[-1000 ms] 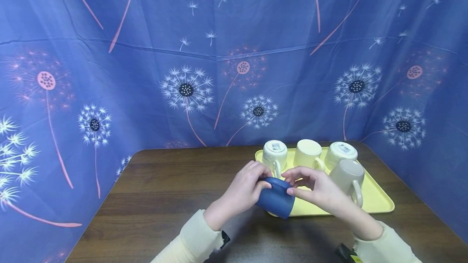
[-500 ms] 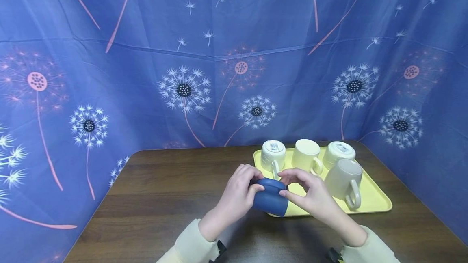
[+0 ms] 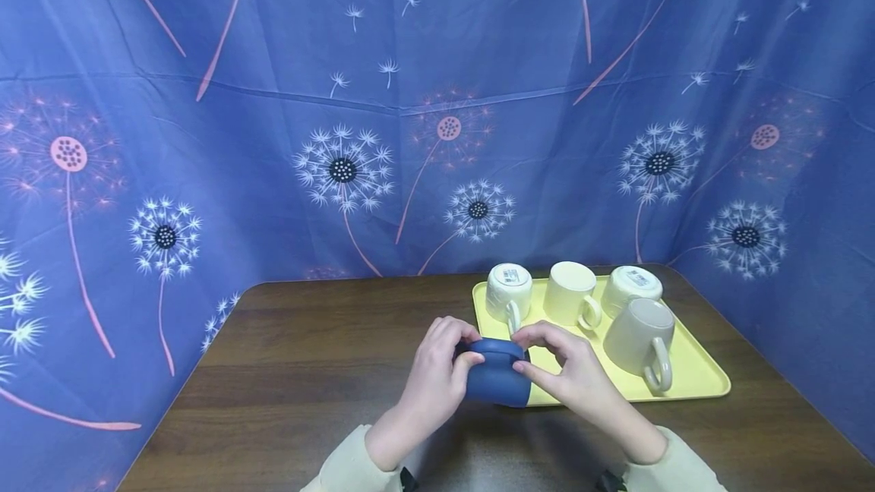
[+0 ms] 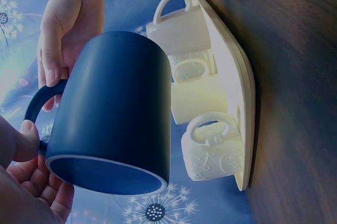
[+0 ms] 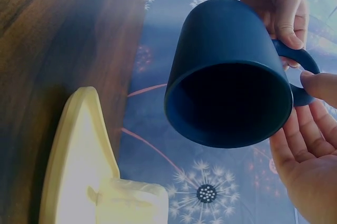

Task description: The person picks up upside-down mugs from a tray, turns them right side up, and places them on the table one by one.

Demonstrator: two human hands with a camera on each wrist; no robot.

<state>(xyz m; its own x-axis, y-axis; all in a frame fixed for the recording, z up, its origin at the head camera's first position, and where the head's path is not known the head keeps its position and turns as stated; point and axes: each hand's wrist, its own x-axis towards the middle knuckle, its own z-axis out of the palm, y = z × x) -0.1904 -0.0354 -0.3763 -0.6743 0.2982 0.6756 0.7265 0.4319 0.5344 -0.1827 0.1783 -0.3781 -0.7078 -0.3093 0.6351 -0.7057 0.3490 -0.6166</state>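
Note:
A dark blue mug [image 3: 497, 384] is held on its side above the table, with its handle [image 5: 297, 58] uppermost and its dark mouth toward the right hand. The left hand [image 3: 432, 370] pinches the handle near the base end, thumb in front. On the other side, the right hand [image 3: 570, 370] pinches the same handle near the mouth end, its thumb [image 5: 318, 84] on it and its other fingers spread beside the mug. In the left wrist view the mug's pale-edged base [image 4: 108, 174] shows.
A yellow tray [image 3: 693, 378] stands at the right of the wooden table [image 3: 307, 370]. On it several mugs sit upside down: a white one [image 3: 509, 291], a cream one [image 3: 569, 294], another white one [image 3: 632, 287] and a grey-beige one [image 3: 639, 336]. A blue dandelion-print cloth [image 3: 410, 36] hangs behind.
Both hands have moved a little left with the blue mug, which has gone from tilted to more level. The right hand has come closer to the left. The tray's mugs stay put.

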